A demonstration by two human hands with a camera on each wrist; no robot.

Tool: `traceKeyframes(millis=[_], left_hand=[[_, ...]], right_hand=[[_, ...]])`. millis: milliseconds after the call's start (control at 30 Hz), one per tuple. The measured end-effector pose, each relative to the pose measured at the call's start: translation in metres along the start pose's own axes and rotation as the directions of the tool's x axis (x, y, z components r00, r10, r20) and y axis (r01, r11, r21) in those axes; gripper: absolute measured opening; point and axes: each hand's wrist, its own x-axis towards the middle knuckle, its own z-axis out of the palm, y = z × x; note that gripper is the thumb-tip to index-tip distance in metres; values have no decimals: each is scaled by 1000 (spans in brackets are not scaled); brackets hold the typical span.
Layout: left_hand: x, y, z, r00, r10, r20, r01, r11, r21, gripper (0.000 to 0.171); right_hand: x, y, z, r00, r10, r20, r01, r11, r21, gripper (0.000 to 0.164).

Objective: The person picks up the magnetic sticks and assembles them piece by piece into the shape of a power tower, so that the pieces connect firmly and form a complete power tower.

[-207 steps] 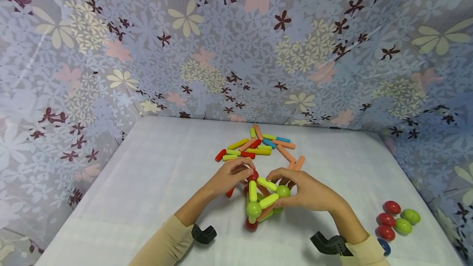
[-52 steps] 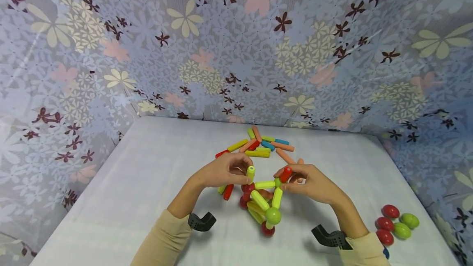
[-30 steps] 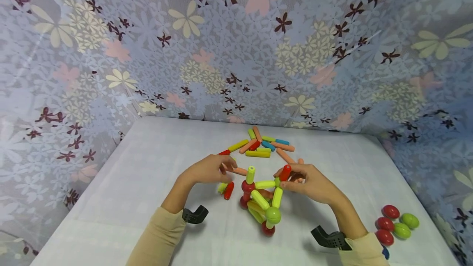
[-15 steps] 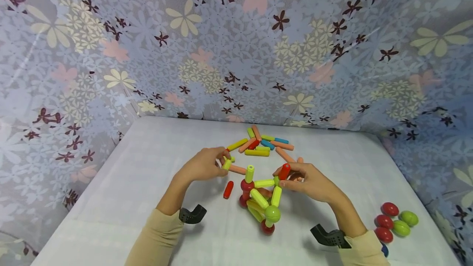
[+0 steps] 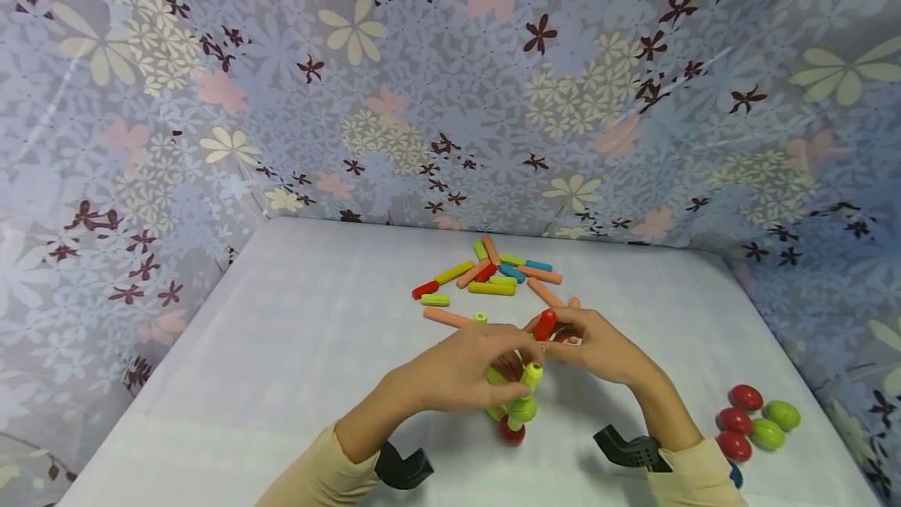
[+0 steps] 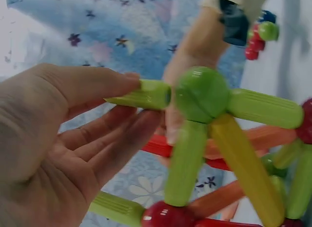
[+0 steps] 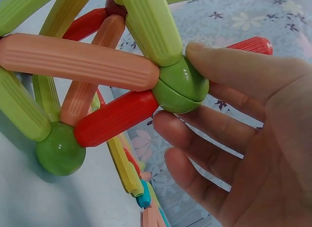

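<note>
A structure of coloured rods and balls stands on the table. My left hand (image 5: 464, 374) pinches a short yellow-green rod (image 6: 151, 94) between thumb and fingers. The rod's end is right beside the structure's front green ball (image 6: 201, 92); I cannot tell if they touch. With thumb and fingertips, my right hand (image 5: 598, 344) holds another green ball (image 7: 183, 88) of the structure, from which a red rod (image 5: 545, 325) sticks up. A yellow-green rod (image 5: 480, 318) rises behind my left hand, which hides much of the structure in the head view. One lower red ball (image 5: 511, 430) shows.
Several loose rods lie at the back of the table, among them a yellow one (image 5: 491, 288) and a blue one (image 5: 512, 273). An orange rod (image 5: 446, 317) lies nearer. Red balls (image 5: 735, 420) and green balls (image 5: 768, 434) sit at the right. Floral cloth (image 5: 450, 100) hangs behind.
My left hand left the rod standing on the structure, picked up a yellow-green rod from the table at the left and brought it to the front green ball. My right hand stayed at its ball.
</note>
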Motion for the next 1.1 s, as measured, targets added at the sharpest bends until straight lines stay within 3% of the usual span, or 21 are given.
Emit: traceKeyframes(millis=[100,233,400,467,533,567,633,700,733,800,867,900,967,1000,1100], left_hand=[[2,-3,6,998,-34,44,33,999,32,25],[1,-3,2,995,-75,58,73,997,41,32],[-3,-1,-6,997,-72,2,72,997,18,49],[-2,1,-7,999,-50,-21,50,998,23,51],[-1,4,-9,996,-23,-85,25,999,27,48],[-2,5,-12,990,3,-145,2,999,34,45],[-4,3,-19,952,60,-299,-47,998,51,37],[-9,-4,-28,913,55,-404,-56,998,9,35],[-12,-9,-32,909,20,-416,-39,998,-39,37],[-17,-23,-40,933,-78,-352,19,985,-170,44],[-21,-38,-44,961,-189,-203,125,948,-292,56],[-22,-46,-45,966,-229,-120,179,927,-330,61],[-24,-58,-44,965,-261,23,252,902,-351,65],[-23,-62,-43,963,-258,78,269,901,-340,63],[-22,-71,-38,955,-230,187,275,923,-270,50]], right_hand=[[-1,-1,0,1000,2,-1,-2,1000,-11,18],[-2,-18,0,1000,5,-6,-5,1000,-9,18],[0,-9,0,1000,19,-4,-19,999,-26,20],[0,-4,-1,1000,14,-2,-14,999,-36,18],[1,-5,-2,1000,9,-2,-9,999,-41,25],[1,-6,-2,1000,8,0,-8,999,-41,32],[3,-8,-2,1000,1,0,-1,999,-54,40],[5,-9,-1,1000,4,1,-4,998,-65,55],[6,-9,-1,1000,5,1,-5,998,-67,60],[5,-9,-2,1000,15,0,-15,997,-76,63],[4,-11,-1,1000,21,0,-21,997,-80,69],[4,-10,-1,1000,25,0,-25,997,-77,70],[3,-12,0,1000,29,-1,-29,997,-77,73],[4,-13,0,1000,27,-3,-27,997,-78,72],[4,-13,1,1000,25,-12,-26,994,-106,71]])
